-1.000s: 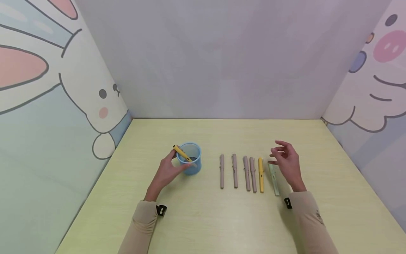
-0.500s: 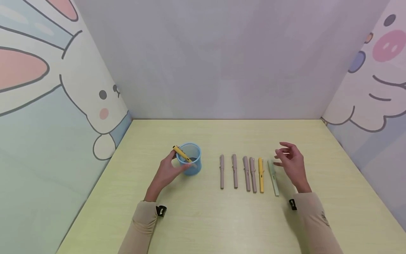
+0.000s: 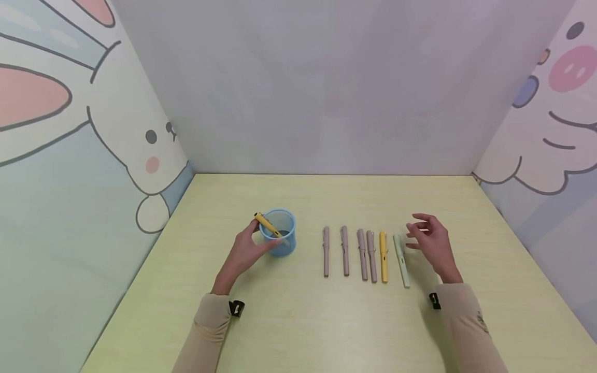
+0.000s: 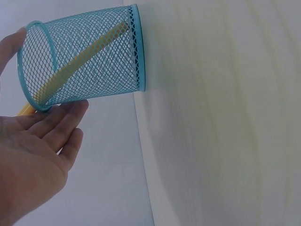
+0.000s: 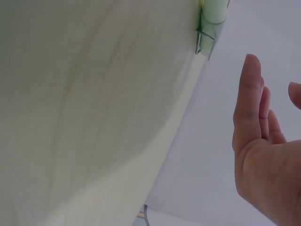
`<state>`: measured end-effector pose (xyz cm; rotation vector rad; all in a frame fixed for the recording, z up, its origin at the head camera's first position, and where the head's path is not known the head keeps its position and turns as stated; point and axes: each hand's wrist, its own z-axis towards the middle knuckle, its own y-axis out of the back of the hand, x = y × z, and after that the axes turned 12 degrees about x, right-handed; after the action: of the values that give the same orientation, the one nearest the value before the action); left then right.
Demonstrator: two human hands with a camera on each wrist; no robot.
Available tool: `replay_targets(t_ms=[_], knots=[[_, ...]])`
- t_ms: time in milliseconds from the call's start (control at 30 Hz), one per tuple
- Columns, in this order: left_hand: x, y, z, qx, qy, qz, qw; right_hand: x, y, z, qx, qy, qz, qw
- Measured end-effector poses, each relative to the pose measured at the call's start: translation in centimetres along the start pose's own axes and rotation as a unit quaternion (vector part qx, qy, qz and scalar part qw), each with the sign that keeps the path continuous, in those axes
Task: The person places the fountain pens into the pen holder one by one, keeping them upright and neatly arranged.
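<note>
— Two hands are showing; what are they doing?
— Your right hand is hovering with fingers relaxed and spread, holding nothing, just beside the mint pen. Your left hand is resting straight fingers against the blue mesh cup, not curling round it.

— Where is the mint pen lying?
— Flat on the table, at the right end of a row with a yellow pen and four taupe pens.

— And farther back?
— Another yellow pen is leaning inside the cup, its end poking over the rim.
</note>
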<state>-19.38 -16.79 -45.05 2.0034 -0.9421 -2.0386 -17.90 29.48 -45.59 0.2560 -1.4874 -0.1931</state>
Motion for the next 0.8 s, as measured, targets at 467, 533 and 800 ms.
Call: replay_targets(t_ms=[467,533,800], knots=[[-0.14,0.06,0.0,0.002,0.0,-0.002,1.0,-0.12,0.23,0.27,0.071,-0.094,-0.034,0.992],[-0.1,0.04,0.01,0.002,0.0,-0.003,1.0,-0.18,0.31,0.3,0.079,-0.099,-0.036,0.991],[-0.04,0.04,0.03,0.003,0.001,-0.004,1.0,-0.37,0.73,0.39,0.114,-0.111,-0.036,0.987]])
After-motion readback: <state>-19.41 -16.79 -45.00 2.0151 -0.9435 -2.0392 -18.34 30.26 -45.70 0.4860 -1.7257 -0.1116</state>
